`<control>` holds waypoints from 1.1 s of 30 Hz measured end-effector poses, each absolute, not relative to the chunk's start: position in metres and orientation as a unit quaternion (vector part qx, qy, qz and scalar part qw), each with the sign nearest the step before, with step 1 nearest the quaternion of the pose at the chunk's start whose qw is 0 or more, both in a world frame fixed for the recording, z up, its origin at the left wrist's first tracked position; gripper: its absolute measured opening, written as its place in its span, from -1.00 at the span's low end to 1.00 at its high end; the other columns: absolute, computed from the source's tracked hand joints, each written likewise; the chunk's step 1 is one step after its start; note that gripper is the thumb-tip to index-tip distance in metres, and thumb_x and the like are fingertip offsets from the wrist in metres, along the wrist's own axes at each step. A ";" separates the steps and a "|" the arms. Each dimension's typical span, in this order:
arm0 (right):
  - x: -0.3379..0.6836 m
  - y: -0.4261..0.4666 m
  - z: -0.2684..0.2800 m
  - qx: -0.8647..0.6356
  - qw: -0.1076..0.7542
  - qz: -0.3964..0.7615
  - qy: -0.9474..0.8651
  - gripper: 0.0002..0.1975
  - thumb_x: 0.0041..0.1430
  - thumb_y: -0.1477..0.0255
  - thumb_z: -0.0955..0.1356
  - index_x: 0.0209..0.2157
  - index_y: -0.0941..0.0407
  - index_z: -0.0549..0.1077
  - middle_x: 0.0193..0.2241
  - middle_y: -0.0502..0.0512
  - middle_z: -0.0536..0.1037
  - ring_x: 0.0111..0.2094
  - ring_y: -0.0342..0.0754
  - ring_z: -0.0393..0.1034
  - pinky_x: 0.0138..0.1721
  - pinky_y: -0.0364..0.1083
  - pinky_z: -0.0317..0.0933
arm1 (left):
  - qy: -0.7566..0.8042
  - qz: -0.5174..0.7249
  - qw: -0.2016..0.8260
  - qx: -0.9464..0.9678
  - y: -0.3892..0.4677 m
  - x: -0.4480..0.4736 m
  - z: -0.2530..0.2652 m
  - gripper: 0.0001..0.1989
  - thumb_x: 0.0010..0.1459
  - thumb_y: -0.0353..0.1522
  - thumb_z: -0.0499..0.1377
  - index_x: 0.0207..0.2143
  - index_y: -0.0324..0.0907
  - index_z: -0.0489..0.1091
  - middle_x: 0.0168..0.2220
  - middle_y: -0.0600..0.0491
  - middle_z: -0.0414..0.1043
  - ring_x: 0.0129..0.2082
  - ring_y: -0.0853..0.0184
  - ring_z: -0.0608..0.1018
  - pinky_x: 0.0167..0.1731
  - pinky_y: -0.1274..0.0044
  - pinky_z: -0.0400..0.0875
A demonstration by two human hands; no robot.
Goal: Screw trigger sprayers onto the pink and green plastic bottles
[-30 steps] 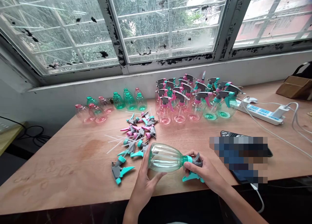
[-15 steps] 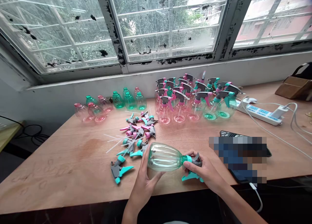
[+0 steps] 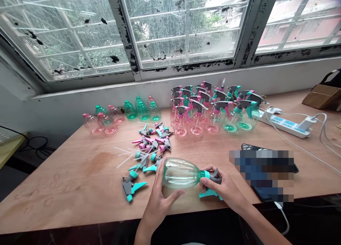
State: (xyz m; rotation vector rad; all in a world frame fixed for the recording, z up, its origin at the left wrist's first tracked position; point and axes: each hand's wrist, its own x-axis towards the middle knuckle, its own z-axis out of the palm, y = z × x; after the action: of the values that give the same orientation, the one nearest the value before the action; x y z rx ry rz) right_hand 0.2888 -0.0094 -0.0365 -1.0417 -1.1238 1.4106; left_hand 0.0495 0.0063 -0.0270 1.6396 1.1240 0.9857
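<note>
— Near the table's [image 3: 66, 188] front edge, what do the hands hold?
— Left hand [image 3: 157, 198] cups a clear teal bottle [image 3: 179, 172] lying sideways; right hand [image 3: 225, 188] grips its spray head [image 3: 213, 182].
— Anything inside?
— Looks empty, like the capless bottles [image 3: 119, 113] behind.

One head-worn view — looking forward and down, close over the table [image 3: 66, 188] toward the window [image 3: 181, 28].

Bright, even daylight through the grimy windows [image 3: 183, 28] at the back. Soft, faint shadows on the wooden table [image 3: 66, 177]. Sharp across the middle; strong wide-angle bending at the edges. Pale glare outdoors. One pixelated patch [image 3: 262, 174] at right.
</note>
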 end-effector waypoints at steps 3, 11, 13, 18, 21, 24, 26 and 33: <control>0.287 -0.009 -0.039 -0.436 0.507 0.581 -0.463 -0.72 0.16 0.23 0.52 -0.28 0.10 0.44 -0.51 -0.05 0.57 -0.46 -0.05 0.51 -0.32 -0.09 0.43 | 0.452 0.397 0.449 0.661 0.006 0.049 -0.025 -0.11 0.21 -0.20 0.31 0.42 0.23 -0.15 0.51 0.15 -0.23 0.47 0.03 -0.09 0.43 0.23 -0.13; 0.285 -0.014 -0.034 -0.446 0.480 0.567 -0.499 -0.74 0.20 0.23 0.49 -0.26 0.10 0.45 -0.50 -0.04 0.58 -0.45 -0.03 0.52 -0.31 -0.06 0.42 | 0.456 0.402 0.463 0.644 0.003 0.047 -0.031 -0.03 0.18 -0.19 0.34 0.44 0.17 -0.22 0.51 0.09 -0.25 0.48 0.01 -0.13 0.42 0.18 -0.10; 0.286 -0.016 -0.030 -0.454 0.467 0.564 -0.507 -0.74 0.22 0.23 0.48 -0.25 0.11 0.45 -0.52 -0.03 0.59 -0.45 -0.02 0.52 -0.31 -0.05 0.41 | 0.456 0.405 0.463 0.643 0.004 0.047 -0.030 -0.08 0.22 -0.19 0.30 0.44 0.16 -0.21 0.50 0.09 -0.21 0.47 0.00 -0.09 0.42 0.19 -0.09; 0.288 -0.017 -0.026 -0.452 0.463 0.579 -0.496 -0.70 0.19 0.22 0.49 -0.22 0.10 0.43 -0.52 -0.03 0.60 -0.45 -0.01 0.51 -0.34 -0.05 0.40 | 0.452 0.403 0.451 0.656 0.007 0.050 -0.024 -0.12 0.21 -0.20 0.31 0.42 0.20 -0.12 0.50 0.14 -0.21 0.47 0.03 -0.07 0.42 0.24 -0.08; 0.291 -0.018 -0.027 -0.443 0.467 0.586 -0.493 -0.67 0.20 0.22 0.49 -0.15 0.08 0.38 -0.49 -0.05 0.61 -0.41 -0.01 0.52 -0.29 -0.05 0.39 | 0.450 0.403 0.446 0.661 0.008 0.050 -0.024 -0.13 0.20 -0.21 0.33 0.42 0.18 -0.09 0.50 0.15 -0.19 0.47 0.05 -0.08 0.42 0.27 -0.10; 0.293 -0.018 -0.029 -0.441 0.459 0.591 -0.496 -0.68 0.23 0.19 0.46 -0.15 0.06 0.35 -0.49 -0.04 0.63 -0.39 0.01 0.53 -0.25 -0.03 0.38 | 0.457 0.393 0.451 0.658 0.009 0.049 -0.027 -0.13 0.18 -0.20 0.33 0.41 0.17 -0.07 0.50 0.13 -0.16 0.47 0.05 -0.05 0.42 0.27 -0.06; 0.295 -0.018 -0.029 -0.439 0.452 0.593 -0.502 -0.70 0.24 0.19 0.45 -0.17 0.06 0.34 -0.50 -0.03 0.63 -0.38 0.02 0.52 -0.25 -0.01 0.37 | 0.460 0.392 0.451 0.657 0.008 0.049 -0.029 -0.07 0.15 -0.21 0.36 0.42 0.18 -0.10 0.50 0.13 -0.16 0.47 0.06 -0.07 0.42 0.27 -0.09; 0.297 -0.015 -0.034 -0.409 0.460 0.609 -0.501 -0.70 0.25 0.22 0.45 -0.15 0.06 0.33 -0.45 -0.01 0.61 -0.36 0.02 0.50 -0.23 0.01 0.38 | 0.462 0.394 0.471 0.640 0.007 0.049 -0.033 -0.04 0.17 -0.19 0.34 0.44 0.16 -0.19 0.51 0.10 -0.23 0.48 0.03 -0.11 0.42 0.22 -0.12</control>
State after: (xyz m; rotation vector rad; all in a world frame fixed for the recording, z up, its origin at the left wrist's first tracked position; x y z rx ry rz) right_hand 0.2967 -0.0154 -0.0343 -1.0056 -1.2323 1.4975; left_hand 0.0486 0.0074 -0.0332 1.5676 1.1327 0.9649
